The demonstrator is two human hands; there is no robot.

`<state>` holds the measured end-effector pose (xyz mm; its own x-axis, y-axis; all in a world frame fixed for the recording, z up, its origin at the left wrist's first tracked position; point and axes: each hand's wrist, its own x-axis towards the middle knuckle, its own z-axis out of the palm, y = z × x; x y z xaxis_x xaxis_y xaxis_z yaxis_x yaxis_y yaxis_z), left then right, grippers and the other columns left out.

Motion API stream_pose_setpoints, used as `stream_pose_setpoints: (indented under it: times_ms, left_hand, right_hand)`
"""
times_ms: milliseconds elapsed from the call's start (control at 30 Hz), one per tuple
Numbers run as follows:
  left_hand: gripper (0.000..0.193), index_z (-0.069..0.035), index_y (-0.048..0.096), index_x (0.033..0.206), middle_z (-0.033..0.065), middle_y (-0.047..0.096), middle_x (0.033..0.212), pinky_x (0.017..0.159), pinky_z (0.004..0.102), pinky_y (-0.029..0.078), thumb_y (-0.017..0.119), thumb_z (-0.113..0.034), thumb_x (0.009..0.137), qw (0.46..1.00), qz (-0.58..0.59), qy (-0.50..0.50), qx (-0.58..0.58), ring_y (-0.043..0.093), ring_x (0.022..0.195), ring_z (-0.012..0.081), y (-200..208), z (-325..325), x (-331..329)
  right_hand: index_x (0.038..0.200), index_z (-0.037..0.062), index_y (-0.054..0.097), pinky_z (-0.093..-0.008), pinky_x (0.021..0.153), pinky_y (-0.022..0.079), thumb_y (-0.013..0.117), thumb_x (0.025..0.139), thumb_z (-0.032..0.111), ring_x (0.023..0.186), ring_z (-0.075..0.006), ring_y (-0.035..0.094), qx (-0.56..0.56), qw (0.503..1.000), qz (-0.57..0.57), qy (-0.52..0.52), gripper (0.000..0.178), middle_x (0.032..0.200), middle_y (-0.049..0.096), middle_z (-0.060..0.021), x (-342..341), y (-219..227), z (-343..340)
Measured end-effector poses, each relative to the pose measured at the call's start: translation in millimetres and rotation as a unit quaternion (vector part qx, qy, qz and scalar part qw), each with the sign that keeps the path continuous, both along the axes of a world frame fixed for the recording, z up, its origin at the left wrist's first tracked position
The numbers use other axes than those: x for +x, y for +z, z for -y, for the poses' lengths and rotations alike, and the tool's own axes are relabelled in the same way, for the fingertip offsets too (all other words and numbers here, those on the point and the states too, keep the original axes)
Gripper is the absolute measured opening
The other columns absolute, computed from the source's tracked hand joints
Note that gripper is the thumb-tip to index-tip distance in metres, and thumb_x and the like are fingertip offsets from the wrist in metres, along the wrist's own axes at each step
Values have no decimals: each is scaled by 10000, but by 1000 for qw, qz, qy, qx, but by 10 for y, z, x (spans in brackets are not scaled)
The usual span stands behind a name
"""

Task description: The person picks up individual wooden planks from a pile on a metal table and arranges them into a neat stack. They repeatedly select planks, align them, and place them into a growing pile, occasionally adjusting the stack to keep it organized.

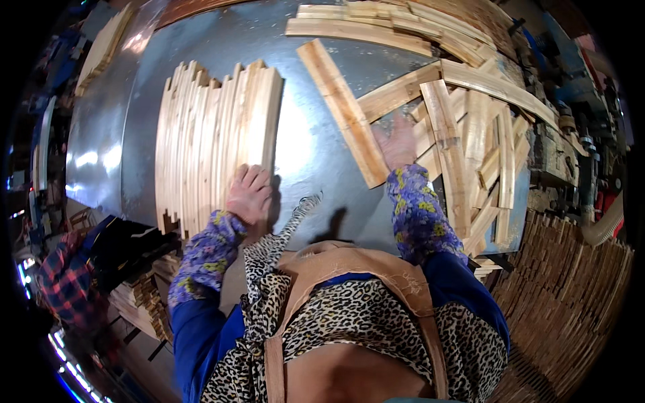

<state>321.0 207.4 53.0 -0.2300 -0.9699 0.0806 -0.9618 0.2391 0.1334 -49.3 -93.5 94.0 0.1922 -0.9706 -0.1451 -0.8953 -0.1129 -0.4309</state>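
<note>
The worktop (pixel 316 144) is a grey metal sheet, glossy, with glare across its left half. A row of slats (pixel 215 141) lies on the left half, laid side by side, long edges touching, ends uneven at both the far and near edge of the row. The left hand (pixel 248 195) rests on the near right corner of this row, fingers curled loosely over the slat ends, palm down; it clasps nothing.

The right hand (pixel 398 144) is spread flat, fingers extended, on the inner edge of a loose pile of slats (pixel 470 154) that covers the right half of the worktop. The pile is crossed and tilted, with several pieces overhanging the right edge. The hand is released, touching wood but not closed on any piece. One long board (pixel 342 111) lies diagonally just left of this hand, apart from the row.

Between the row and the board runs a strip of bare metal, the only open room near the hands. More slats (pixel 376 23) sit stacked along the far edge. Beyond the right edge, stacked wood (pixel 571 289) stands on end, close-packed. Below the near left corner are further stacks (pixel 144 295).
</note>
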Motion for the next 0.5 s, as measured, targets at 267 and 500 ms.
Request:
stream_pose_setpoints:
  times_ms: [267,500]
  left_hand:
    - [452,-144,751,1280,66,585,1555,1348,561,215,688,-449,952,999,-5,0,38,415,1537,294,478,-40,-104]
    - [762,-80,556,1585,259,443,1688,1371,563,176,567,-607,1035,979,-182,89,6,343,1606,462,263,-8,-81]
  right_hand:
    - [1608,133,446,-577,1072,551,821,893,392,1355,-450,617,-108,992,-43,59,848,1493,591,-280,927,-204,-776]
    - [1419,40,628,-513,961,596,785,915,411,1085,-432,732,190,953,18,235,645,1213,714,-245,1582,-547,-2285]
